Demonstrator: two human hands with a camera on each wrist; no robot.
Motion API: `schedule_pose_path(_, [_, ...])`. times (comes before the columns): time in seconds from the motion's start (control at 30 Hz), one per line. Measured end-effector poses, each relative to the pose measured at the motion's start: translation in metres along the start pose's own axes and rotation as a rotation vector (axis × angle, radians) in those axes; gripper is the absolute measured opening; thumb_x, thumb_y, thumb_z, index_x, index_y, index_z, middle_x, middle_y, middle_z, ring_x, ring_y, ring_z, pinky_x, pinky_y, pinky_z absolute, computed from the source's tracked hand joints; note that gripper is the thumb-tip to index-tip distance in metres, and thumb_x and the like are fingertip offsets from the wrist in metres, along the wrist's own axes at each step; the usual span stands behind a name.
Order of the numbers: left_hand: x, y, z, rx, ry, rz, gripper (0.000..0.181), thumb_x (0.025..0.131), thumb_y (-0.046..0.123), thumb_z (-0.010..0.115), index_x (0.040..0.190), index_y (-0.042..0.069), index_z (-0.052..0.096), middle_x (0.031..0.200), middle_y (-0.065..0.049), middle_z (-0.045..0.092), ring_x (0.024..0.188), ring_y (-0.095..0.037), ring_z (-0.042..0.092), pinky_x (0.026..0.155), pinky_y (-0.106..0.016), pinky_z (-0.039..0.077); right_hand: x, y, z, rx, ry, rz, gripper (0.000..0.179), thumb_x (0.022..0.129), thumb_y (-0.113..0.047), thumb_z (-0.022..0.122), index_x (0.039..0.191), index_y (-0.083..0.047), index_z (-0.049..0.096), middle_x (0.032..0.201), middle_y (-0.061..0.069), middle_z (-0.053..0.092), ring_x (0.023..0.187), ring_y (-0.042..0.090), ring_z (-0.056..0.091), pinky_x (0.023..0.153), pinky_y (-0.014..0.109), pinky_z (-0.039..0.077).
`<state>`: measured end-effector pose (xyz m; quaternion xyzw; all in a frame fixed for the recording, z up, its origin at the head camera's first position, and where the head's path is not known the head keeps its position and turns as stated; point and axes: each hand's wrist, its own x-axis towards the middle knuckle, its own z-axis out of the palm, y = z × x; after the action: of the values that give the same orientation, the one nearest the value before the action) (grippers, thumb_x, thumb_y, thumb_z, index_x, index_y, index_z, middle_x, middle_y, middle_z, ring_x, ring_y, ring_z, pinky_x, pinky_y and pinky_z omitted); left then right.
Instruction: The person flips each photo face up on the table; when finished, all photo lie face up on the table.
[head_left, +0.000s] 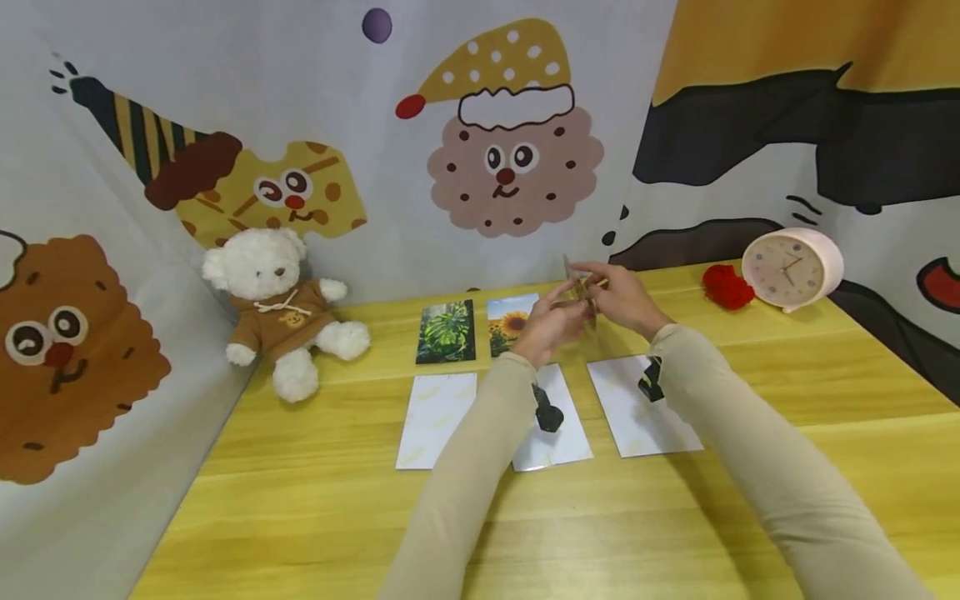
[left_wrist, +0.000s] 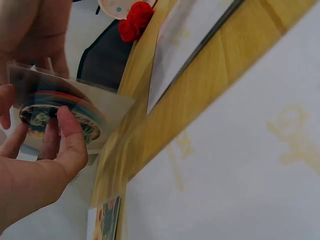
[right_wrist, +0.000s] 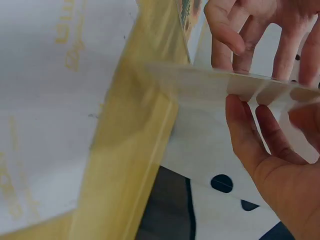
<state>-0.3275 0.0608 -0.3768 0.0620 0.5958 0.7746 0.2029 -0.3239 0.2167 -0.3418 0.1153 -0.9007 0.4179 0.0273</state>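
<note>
Both hands hold a glossy picture card (head_left: 573,279) upright above the back of the table. In the left wrist view the card (left_wrist: 55,95) shows a dark round picture, partly hidden by fingers. The left hand (head_left: 553,323) has its fingertips on the card; the right hand (head_left: 622,298) grips it from the other side. Edge-on in the right wrist view, the card (right_wrist: 200,82) looks pale and reflects the fingers. A green leaf picture (head_left: 447,332) and a sunflower picture (head_left: 510,323) lie side by side to the left of the hands.
Nearer the front lie three white cards: a left one (head_left: 435,417), a middle one (head_left: 566,433) under the left forearm and a right one (head_left: 630,408). A teddy bear (head_left: 281,312) sits at left. A red flower (head_left: 727,287) and pink clock (head_left: 791,267) stand back right.
</note>
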Motion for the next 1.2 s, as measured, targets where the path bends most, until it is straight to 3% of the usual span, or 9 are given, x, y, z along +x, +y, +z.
schedule_pose_path(0.13, [-0.002,0.003,-0.001,0.066,-0.024,0.027,0.062,0.097,0.004,0.061,0.152,0.028,0.045,0.136,-0.012,0.061,0.122,-0.027,0.064,0.114,-0.056,0.044,-0.002,-0.012,-0.001,-0.052,-0.018,0.003,0.05,0.101,-0.008,0.032,0.148,-0.006,0.049,0.132,0.026,0.059,0.096,0.034,0.064,0.082,0.043,0.06])
schedule_pose_path(0.33, [-0.005,0.009,0.001,0.154,-0.01,0.046,0.074,0.09,-0.009,0.053,0.151,0.032,0.045,0.139,-0.008,0.058,0.113,-0.028,0.064,0.109,-0.055,0.047,0.006,-0.028,-0.001,-0.329,-0.018,-0.092,0.053,0.089,-0.004,0.051,0.14,0.009,0.051,0.084,0.018,0.061,0.072,0.026,0.051,0.066,0.037,0.044])
schedule_pose_path(0.47, [-0.006,0.008,-0.002,0.249,0.003,0.062,0.074,0.087,-0.01,0.054,0.149,0.031,0.05,0.142,-0.007,0.055,0.098,-0.014,0.059,0.096,-0.049,0.051,0.007,-0.029,-0.005,-0.365,0.005,-0.089,0.058,0.084,0.002,0.054,0.14,0.011,0.05,0.114,0.032,0.065,0.097,0.041,0.06,0.085,0.05,0.052])
schedule_pose_path(0.57, [-0.006,0.007,-0.004,0.309,-0.006,0.061,0.065,0.092,-0.005,0.055,0.148,0.029,0.051,0.15,-0.011,0.049,0.105,-0.016,0.057,0.086,-0.045,0.048,0.006,-0.026,-0.01,-0.336,0.031,-0.043,0.059,0.084,0.002,0.055,0.143,0.008,0.049,0.127,0.031,0.063,0.097,0.04,0.06,0.078,0.046,0.052])
schedule_pose_path(0.7, [-0.005,0.007,-0.003,0.381,-0.006,0.045,0.059,0.098,0.006,0.059,0.15,0.031,0.048,0.156,-0.01,0.044,0.116,-0.022,0.055,0.086,-0.04,0.046,0.004,-0.02,-0.015,-0.256,0.064,0.016,0.06,0.086,0.001,0.057,0.146,0.004,0.049,0.109,0.027,0.064,0.079,0.03,0.05,0.064,0.036,0.042])
schedule_pose_path(0.77, [-0.005,0.007,-0.001,0.436,0.017,0.05,0.058,0.099,0.01,0.06,0.151,0.029,0.046,0.155,-0.009,0.046,0.115,-0.019,0.055,0.089,-0.035,0.047,0.003,-0.016,-0.018,-0.201,0.077,0.038,0.061,0.087,0.0,0.057,0.147,0.002,0.048,0.11,0.027,0.062,0.085,0.03,0.051,0.07,0.038,0.046])
schedule_pose_path(0.87, [-0.006,0.007,0.001,0.494,0.087,0.068,0.058,0.097,0.006,0.059,0.151,0.023,0.047,0.148,-0.015,0.052,0.098,-0.014,0.054,0.082,-0.032,0.048,0.002,-0.007,-0.022,-0.076,0.086,0.077,0.063,0.088,0.002,0.056,0.15,-0.001,0.044,0.136,0.029,0.056,0.111,0.034,0.054,0.091,0.046,0.051])
schedule_pose_path(1.0, [-0.007,0.005,-0.002,0.43,0.158,0.062,0.061,0.09,-0.008,0.054,0.146,0.016,0.052,0.136,-0.02,0.057,0.076,-0.014,0.046,0.071,-0.036,0.044,-0.001,0.004,-0.026,0.096,0.092,0.137,0.065,0.09,0.004,0.052,0.154,-0.005,0.039,0.154,0.025,0.042,0.128,0.034,0.046,0.098,0.038,0.052])
schedule_pose_path(1.2, [-0.006,0.002,-0.006,0.396,0.186,0.071,0.059,0.083,-0.017,0.055,0.138,0.005,0.058,0.119,-0.018,0.064,0.078,-0.014,0.055,0.08,-0.044,0.056,-0.004,0.022,-0.027,0.141,0.073,0.228,0.065,0.092,0.002,0.051,0.155,-0.008,0.039,0.146,0.025,0.043,0.115,0.032,0.046,0.078,0.02,0.05])
